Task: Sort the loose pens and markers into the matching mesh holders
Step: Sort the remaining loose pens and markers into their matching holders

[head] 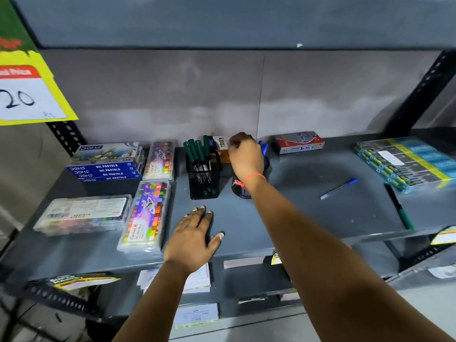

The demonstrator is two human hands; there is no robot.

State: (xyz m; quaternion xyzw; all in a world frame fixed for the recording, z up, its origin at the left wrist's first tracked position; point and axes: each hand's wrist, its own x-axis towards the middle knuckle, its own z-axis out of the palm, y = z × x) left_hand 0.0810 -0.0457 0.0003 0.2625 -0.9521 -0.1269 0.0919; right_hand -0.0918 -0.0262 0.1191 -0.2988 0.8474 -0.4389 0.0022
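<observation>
A square black mesh holder [203, 177] with several green markers stands at the back of the grey shelf [308, 218]. Right of it is a round black mesh holder [243, 191], mostly hidden by my right wrist, with blue pen caps [263, 147] sticking up beside my hand. My right hand [245, 156] hovers over the round holder with fingers curled; what they enclose is hidden. My left hand [195, 233] lies flat and open on the shelf in front of the square holder. A loose blue pen [339, 188] and a loose green marker [401, 209] lie to the right.
Stacked oil pastel boxes [106, 166] and clear pastel cases [145, 215] fill the shelf's left side. A Trio box [220, 144] and a red Softek box [298, 142] stand at the back. Wrapped packs [404, 161] sit at far right. A yellow price tag [29, 95] hangs upper left.
</observation>
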